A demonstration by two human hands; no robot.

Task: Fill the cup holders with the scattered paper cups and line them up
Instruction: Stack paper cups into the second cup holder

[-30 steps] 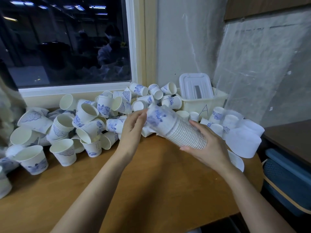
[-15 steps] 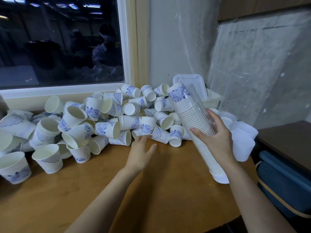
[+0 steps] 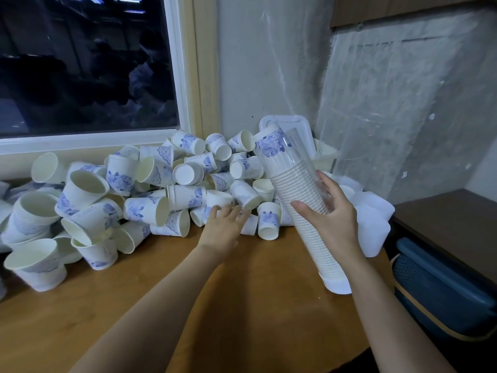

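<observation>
- Paper is what lies at the left fingertips: a white paper cup with a blue flower print rests on its side just beyond them. It sits at the near edge of the heap of scattered white-and-blue paper cups.
- Left hand: the fingers are straight, slightly spread and hold nothing. Whether the tips already touch the cup cannot be told.
- Right hand: the thumb lies on the near side and the fingers curl round the far side. Together they grip the clear plastic tube cup holder at about mid-height.
- Holder condition: a nested stack of cups fills the tube almost to its open top. The white base cap stands on the brown wooden table below the right palm. The tube is tilted, with its top leaning away from the palm toward the heap.
- Step in hand (judgement): loading. The left hand is fetching the next loose cup while the right hand steadies the nearly full holder.
- Next move (judgement):
  - Close the left fingers round the cup wall without crushing it.
  - Turn the cup to face the same way as the stack.
  - Seat it through the open top.
- Outward of the right fingers: white plastic containers, possibly further holders, lie just beside the wrist. Lining up has not begun.
</observation>
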